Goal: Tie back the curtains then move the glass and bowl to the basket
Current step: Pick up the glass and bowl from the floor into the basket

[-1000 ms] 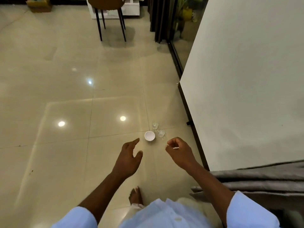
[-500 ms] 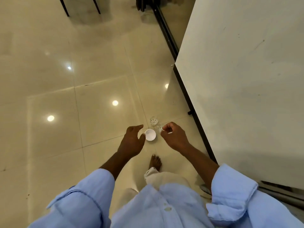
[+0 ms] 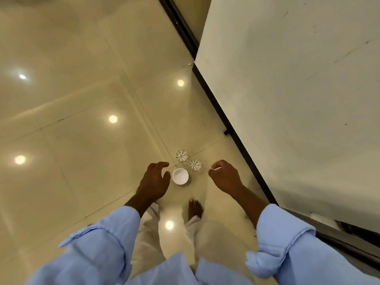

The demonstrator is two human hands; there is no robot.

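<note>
A small white bowl [image 3: 180, 176] stands on the glossy tiled floor. Just beyond it are two clear cut-glass tumblers, one farther [image 3: 181, 155] and one nearer to the right [image 3: 195, 164]. My left hand [image 3: 155, 182] hovers just left of the bowl with curled, parted fingers, holding nothing. My right hand [image 3: 225, 177] hangs to the right of the nearer glass, its fingers pinched on a small white object [image 3: 217, 168]. No basket or curtain shows.
A white wall panel [image 3: 298, 99] with a black floor track [image 3: 236, 132] runs along the right. My bare foot [image 3: 195, 208] stands just behind the bowl. Ceiling lights reflect in the tiles to the left.
The view has tilted down and come closer to the floor. Both hands have lowered toward the bowl and glasses; the right hand has drawn slightly right of the nearer glass.
</note>
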